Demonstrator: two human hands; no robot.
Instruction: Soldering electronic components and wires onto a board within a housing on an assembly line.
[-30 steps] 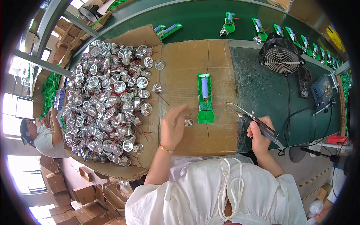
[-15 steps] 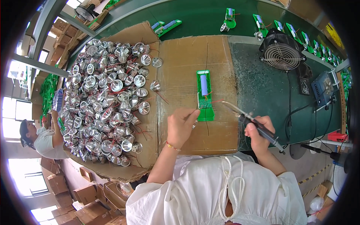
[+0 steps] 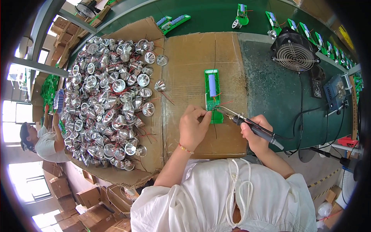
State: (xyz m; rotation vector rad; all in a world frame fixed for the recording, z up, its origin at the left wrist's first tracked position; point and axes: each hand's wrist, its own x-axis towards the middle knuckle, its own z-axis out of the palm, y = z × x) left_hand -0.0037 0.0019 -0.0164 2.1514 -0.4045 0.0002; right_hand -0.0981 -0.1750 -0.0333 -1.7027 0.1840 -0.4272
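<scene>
Covering the left of the cardboard sheet [image 3: 185, 54], a heap of silver reflector cups [image 3: 108, 100] lies well apart from the work, with a black fan [image 3: 294, 52] at far right and brown cartons [image 3: 69, 193] on the floor lower left. The green circuit board [image 3: 212, 94] lies mid-sheet, long axis running away from the person, a blue cell on it. The left hand [image 3: 193, 127], nearer, pinches its near end; the right hand [image 3: 253, 135] is clamped on the soldering iron [image 3: 251, 124], tip touching that end.
</scene>
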